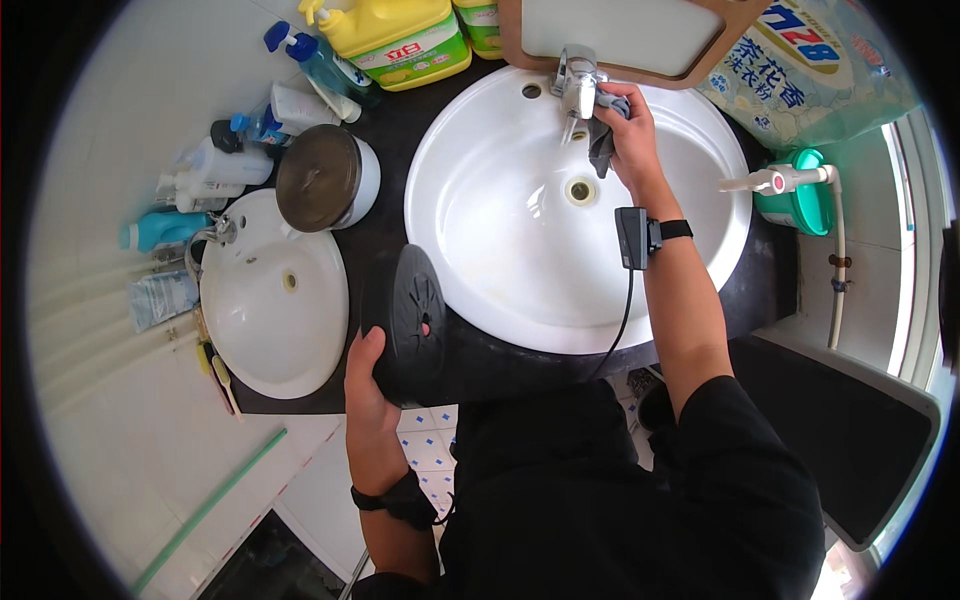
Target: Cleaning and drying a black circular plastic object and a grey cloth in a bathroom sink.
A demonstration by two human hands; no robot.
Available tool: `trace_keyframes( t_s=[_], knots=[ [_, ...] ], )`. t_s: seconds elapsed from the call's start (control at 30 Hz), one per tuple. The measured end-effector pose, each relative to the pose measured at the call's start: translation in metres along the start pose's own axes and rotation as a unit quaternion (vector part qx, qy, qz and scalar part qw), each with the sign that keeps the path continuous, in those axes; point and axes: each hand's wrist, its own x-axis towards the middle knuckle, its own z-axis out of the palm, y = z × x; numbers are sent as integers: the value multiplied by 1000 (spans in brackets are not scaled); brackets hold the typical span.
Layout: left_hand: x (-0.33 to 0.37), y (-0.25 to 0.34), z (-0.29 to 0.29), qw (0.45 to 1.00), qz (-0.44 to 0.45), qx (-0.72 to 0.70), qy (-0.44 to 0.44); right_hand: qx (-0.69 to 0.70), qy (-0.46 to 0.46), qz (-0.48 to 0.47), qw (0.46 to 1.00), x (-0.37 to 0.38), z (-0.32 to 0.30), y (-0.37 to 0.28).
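Observation:
My left hand (pixel 371 385) grips a black round disc-shaped part (pixel 415 310) at its lower left edge, with the thumb on its side. The disc stands tilted near the front of the counter, and its face shows radial slots and a central hole. At the far side of the large white sink (pixel 432 190), my right hand (pixel 632 140) pinches a dark grey cloth (pixel 601 150). The cloth hangs beside the chrome faucet (pixel 578 85), close to its spout. Whether water runs from the spout, I cannot tell.
Left of the dark counter (pixel 385 130) are a small white sink (pixel 325 330), a brown-lidded tub (pixel 318 180) and several bottles. Yellow detergent jugs (pixel 415 45) and a wood-framed panel (pixel 620 40) stand behind. A detergent bag (pixel 800 75), pipe tap (pixel 775 181) and green bucket (pixel 812 200) are right.

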Motion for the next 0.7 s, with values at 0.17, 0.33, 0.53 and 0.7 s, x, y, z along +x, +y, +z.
trace_keyframes(
  t_s=[0.17,0.33,0.53,0.7],
  knots=[
    [40,10,70,990,-52,-24,-130,4,63,31,998,-38,-10,-5],
    [102,-10,124,970,-107,-70,-205,-2,101,188,977,-89,-34,12],
    [134,-36,177,966,-167,-59,-187,137,61,328,933,-108,-44,24],
    [160,-57,177,957,-216,-35,-193,208,112,386,892,-107,-42,26]
  ],
)
